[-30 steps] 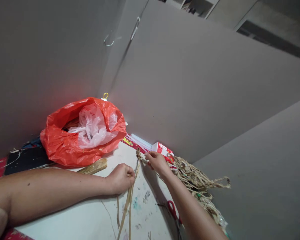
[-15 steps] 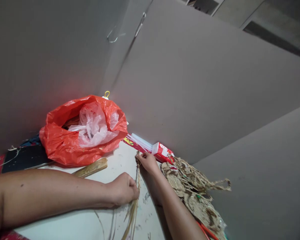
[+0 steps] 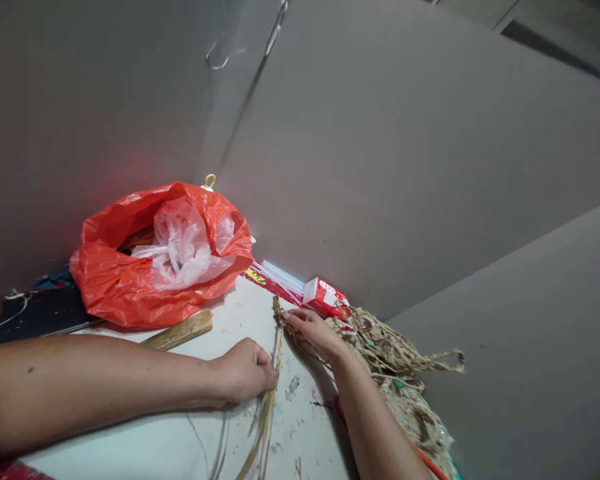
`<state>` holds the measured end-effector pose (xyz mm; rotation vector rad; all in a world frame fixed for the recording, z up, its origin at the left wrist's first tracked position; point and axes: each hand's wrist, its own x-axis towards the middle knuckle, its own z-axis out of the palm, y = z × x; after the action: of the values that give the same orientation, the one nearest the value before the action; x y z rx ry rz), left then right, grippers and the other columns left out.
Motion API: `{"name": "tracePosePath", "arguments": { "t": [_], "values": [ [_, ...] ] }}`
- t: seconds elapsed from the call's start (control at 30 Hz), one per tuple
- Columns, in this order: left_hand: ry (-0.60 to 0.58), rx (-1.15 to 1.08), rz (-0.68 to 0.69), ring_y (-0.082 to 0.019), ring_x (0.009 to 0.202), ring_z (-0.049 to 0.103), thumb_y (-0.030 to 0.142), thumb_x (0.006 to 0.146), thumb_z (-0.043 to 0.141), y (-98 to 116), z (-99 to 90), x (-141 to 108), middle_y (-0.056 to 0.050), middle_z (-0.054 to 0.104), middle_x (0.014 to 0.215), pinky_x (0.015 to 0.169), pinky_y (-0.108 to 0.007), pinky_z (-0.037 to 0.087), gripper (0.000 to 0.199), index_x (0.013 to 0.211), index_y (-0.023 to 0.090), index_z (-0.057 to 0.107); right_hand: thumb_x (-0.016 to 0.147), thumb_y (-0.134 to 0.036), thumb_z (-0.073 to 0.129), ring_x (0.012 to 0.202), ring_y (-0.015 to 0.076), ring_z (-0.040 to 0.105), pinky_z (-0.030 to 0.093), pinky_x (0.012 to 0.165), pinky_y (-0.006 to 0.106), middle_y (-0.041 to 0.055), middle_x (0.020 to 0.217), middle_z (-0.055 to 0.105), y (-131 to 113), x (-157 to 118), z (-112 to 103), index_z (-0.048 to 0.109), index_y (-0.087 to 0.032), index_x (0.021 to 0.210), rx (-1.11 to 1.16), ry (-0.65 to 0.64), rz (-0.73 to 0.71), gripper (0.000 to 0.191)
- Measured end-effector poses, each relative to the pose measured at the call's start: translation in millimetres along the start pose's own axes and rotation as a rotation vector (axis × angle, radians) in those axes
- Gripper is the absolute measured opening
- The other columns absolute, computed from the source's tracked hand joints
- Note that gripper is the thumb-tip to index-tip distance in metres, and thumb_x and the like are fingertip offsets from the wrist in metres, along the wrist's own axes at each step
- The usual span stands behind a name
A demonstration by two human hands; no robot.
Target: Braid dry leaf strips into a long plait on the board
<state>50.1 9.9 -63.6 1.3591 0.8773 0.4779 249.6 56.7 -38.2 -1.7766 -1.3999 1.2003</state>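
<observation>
A thin braided cord of tan plant fibre (image 3: 279, 340) runs up and down the white tabletop, its knotted dark end farthest from me. My left hand (image 3: 247, 373) is closed in a pinch on its lower part. Below that pinch, loose flat strands (image 3: 263, 433) fan out toward me. Near the knotted end, my right hand (image 3: 315, 333) has thumb and fingertips pinched at the right side of the cord. A few separate thin strands (image 3: 223, 447) lie left of the loose ends.
Behind my left arm stands a red plastic bag (image 3: 120, 287) with a white bag inside, beside a dry stalk piece (image 3: 185, 331). A red and white box (image 3: 325, 298) leans by the wall. Knotted fibre netting (image 3: 405, 387) is heaped at the right. Grey panels enclose the table.
My right hand has slid from the cord's knotted end a little down and to the right. My left hand keeps its pinch in nearly the same place. The view has shifted slightly.
</observation>
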Motion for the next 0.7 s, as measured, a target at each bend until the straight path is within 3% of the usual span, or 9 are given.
{"name": "tracePosePath", "arguments": {
  "t": [0.13, 0.3, 0.37, 0.53, 0.7],
  "values": [
    [0.079, -0.055, 0.007, -0.007, 0.046, 0.028, 0.022, 0.056, 0.053, 4.3, -3.1, 6.0, 0.006, 0.038, 0.046, 0.047, -0.023, 0.020, 0.008, 0.054, 0.015, 0.055, 0.060, -0.047, 0.070, 0.035, 0.0029, 0.021, 0.014, 0.034, 0.018, -0.0105, 0.043, 0.031, -1.4, 14.9, 4.6, 0.040, -0.020, 0.056, 0.126, 0.027, -0.011, 0.041],
    [0.203, -0.093, 0.047, -0.008, 0.047, 0.028, 0.022, 0.059, 0.051, 14.3, -19.1, 19.3, 0.007, 0.034, 0.044, 0.049, -0.023, 0.021, 0.009, 0.053, 0.015, 0.054, 0.064, -0.056, 0.063, 0.035, 0.0039, 0.024, 0.019, 0.036, 0.018, -0.0113, 0.044, 0.030, -7.4, 31.3, 15.5, 0.040, -0.021, 0.067, 0.296, 0.222, -0.184, 0.042],
    [0.217, -0.109, 0.061, -0.008, 0.047, 0.029, 0.022, 0.059, 0.052, 16.7, -23.8, 22.4, 0.006, 0.037, 0.045, 0.050, -0.023, 0.022, 0.010, 0.053, 0.015, 0.054, 0.067, -0.056, 0.061, 0.036, 0.0046, 0.028, 0.020, 0.036, 0.018, -0.0104, 0.048, 0.036, -11.6, 26.6, 17.1, 0.042, -0.022, 0.075, 0.328, 0.250, -0.242, 0.041],
    [0.203, -0.126, 0.078, -0.008, 0.050, 0.033, 0.022, 0.060, 0.055, 13.8, -24.9, 25.0, 0.005, 0.044, 0.047, 0.052, -0.023, 0.025, 0.010, 0.056, 0.013, 0.059, 0.064, -0.044, 0.070, 0.049, 0.0082, 0.048, 0.031, 0.042, 0.019, 0.0005, 0.074, 0.062, -14.3, 0.7, 6.3, 0.051, -0.020, 0.088, 0.276, 0.156, -0.267, 0.039],
    [0.193, -0.151, 0.064, -0.008, 0.050, 0.035, 0.028, 0.061, 0.061, 9.9, -23.8, 27.0, 0.004, 0.049, 0.051, 0.051, -0.023, 0.026, 0.016, 0.065, 0.013, 0.065, 0.068, -0.047, 0.068, 0.050, 0.0086, 0.045, 0.033, 0.046, 0.021, 0.0005, 0.067, 0.059, -0.4, -7.8, -14.2, 0.056, -0.017, 0.076, 0.188, 0.210, -0.323, 0.033]
  ]
}}
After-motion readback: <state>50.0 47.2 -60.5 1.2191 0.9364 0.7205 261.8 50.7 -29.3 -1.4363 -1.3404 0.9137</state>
